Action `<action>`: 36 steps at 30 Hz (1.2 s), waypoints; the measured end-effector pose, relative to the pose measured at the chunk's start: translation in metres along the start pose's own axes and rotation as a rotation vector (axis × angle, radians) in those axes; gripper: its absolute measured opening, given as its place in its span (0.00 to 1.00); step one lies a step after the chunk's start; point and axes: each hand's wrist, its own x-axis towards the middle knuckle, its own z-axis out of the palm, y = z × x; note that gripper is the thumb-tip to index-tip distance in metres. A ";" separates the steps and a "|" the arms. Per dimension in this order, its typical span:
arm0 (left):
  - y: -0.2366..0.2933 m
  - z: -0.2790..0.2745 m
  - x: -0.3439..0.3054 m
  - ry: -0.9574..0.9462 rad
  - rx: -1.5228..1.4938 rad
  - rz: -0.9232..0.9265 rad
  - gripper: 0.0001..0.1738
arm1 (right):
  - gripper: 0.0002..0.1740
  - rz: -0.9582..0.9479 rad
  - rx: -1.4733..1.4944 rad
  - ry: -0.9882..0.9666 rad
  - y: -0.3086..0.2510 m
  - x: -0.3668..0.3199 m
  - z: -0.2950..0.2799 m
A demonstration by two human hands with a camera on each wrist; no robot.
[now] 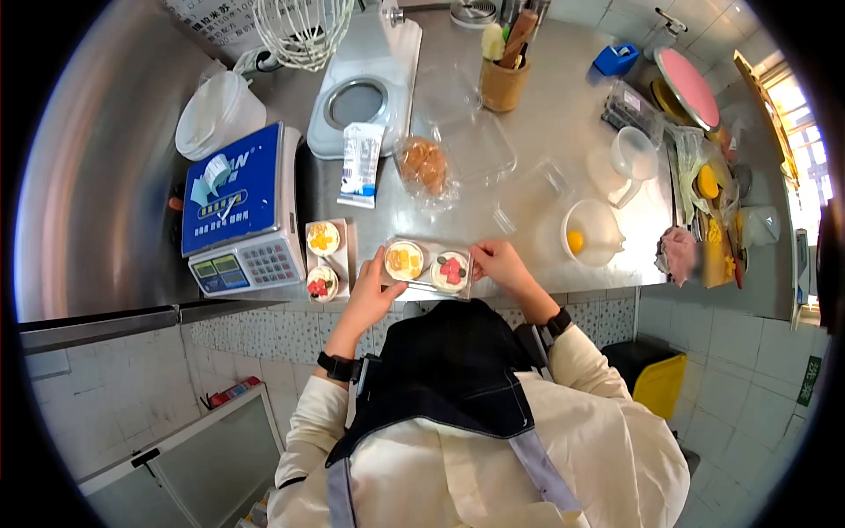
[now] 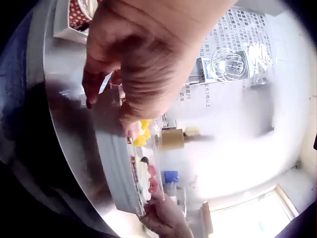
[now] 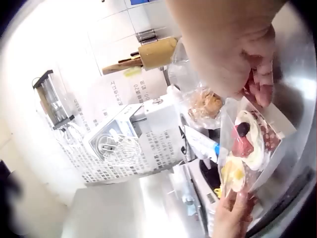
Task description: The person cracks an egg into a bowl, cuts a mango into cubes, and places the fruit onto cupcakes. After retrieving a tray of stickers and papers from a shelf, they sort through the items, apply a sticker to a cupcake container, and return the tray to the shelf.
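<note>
Both hands hold a clear-topped cupcake box (image 1: pixel 427 286) near the table's front edge. Inside sit two cream-topped cupcakes: one with yellow fruit pieces (image 1: pixel 405 260) on the left, one with red fruit and dark berries (image 1: pixel 450 272) on the right. My left hand (image 1: pixel 373 297) grips the left end, its thumb along the front edge and fingers at the far side. At the right end, my right hand (image 1: pixel 503 266) pinches the corner. In the right wrist view, a red dotted wrapper (image 3: pixel 271 138) shows through the box's side.
A second box (image 1: pixel 344 255) with two fruit-topped cupcakes stands left, beside a weighing scale (image 1: pixel 251 264). Behind are a blue-and-white packet (image 1: pixel 360 167), a bagged bun (image 1: pixel 423 166) and clear plastic lids (image 1: pixel 484 145). Rightward stands a clear bowl (image 1: pixel 598 246) containing an egg yolk (image 1: pixel 576 241).
</note>
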 end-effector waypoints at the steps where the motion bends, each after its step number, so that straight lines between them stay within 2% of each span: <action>1: 0.003 -0.002 0.002 0.012 -0.014 -0.030 0.43 | 0.14 -0.011 -0.002 0.002 0.001 0.006 -0.004; 3: -0.003 -0.004 0.003 0.003 -0.044 -0.035 0.44 | 0.14 0.067 0.068 0.008 -0.006 -0.001 -0.002; 5: -0.004 -0.001 0.004 0.026 0.013 -0.009 0.44 | 0.15 0.068 0.072 0.010 0.000 0.004 -0.001; 8: -0.018 0.012 0.011 0.075 -0.010 0.021 0.44 | 0.15 0.030 -0.088 0.037 -0.002 0.006 -0.004; 10: -0.019 0.016 0.014 0.109 0.037 0.042 0.45 | 0.13 -0.099 -0.373 0.164 -0.024 -0.002 -0.002; 11: -0.023 0.019 0.016 0.109 0.034 0.039 0.45 | 0.13 -0.096 -0.375 0.162 -0.030 -0.006 -0.005; 13: -0.029 0.023 0.018 0.144 0.057 0.068 0.45 | 0.13 -0.456 -0.996 0.524 -0.039 -0.012 -0.015; 15: -0.029 0.028 0.019 0.189 0.099 0.100 0.46 | 0.15 -0.566 -1.101 0.598 -0.055 -0.027 -0.021; 16: -0.029 0.029 0.019 0.200 0.096 0.103 0.45 | 0.15 -0.577 -1.094 0.577 -0.051 -0.027 -0.024; 18: -0.027 0.029 0.018 0.221 0.110 0.120 0.45 | 0.15 -0.411 -1.269 0.538 -0.044 -0.030 -0.030; 25: -0.024 0.026 0.018 0.168 0.129 0.041 0.46 | 0.11 -0.316 -1.285 0.465 -0.016 -0.015 -0.038; 27: -0.023 0.026 0.015 0.170 0.145 0.042 0.47 | 0.09 -0.477 -1.262 0.548 -0.026 -0.022 -0.038; 29: -0.022 0.022 0.008 0.255 0.182 0.107 0.47 | 0.08 -0.658 -1.251 0.661 -0.050 -0.039 -0.039; 30: -0.013 0.006 -0.010 0.214 0.121 0.036 0.42 | 0.09 -0.717 -1.082 0.690 -0.069 -0.053 -0.039; 31: -0.001 -0.012 -0.024 0.236 0.120 0.017 0.42 | 0.09 -0.760 -0.908 0.727 -0.086 -0.070 -0.045; 33: 0.008 -0.047 -0.054 -0.061 -0.272 -0.093 0.37 | 0.12 -0.726 -0.590 0.623 -0.105 -0.086 -0.050; 35: -0.025 -0.062 -0.087 0.032 -0.321 -0.074 0.36 | 0.13 -0.756 -0.263 0.487 -0.129 -0.092 -0.033; 36: -0.033 -0.068 -0.097 0.109 -0.369 -0.042 0.36 | 0.15 -0.746 -0.143 0.346 -0.138 -0.090 -0.025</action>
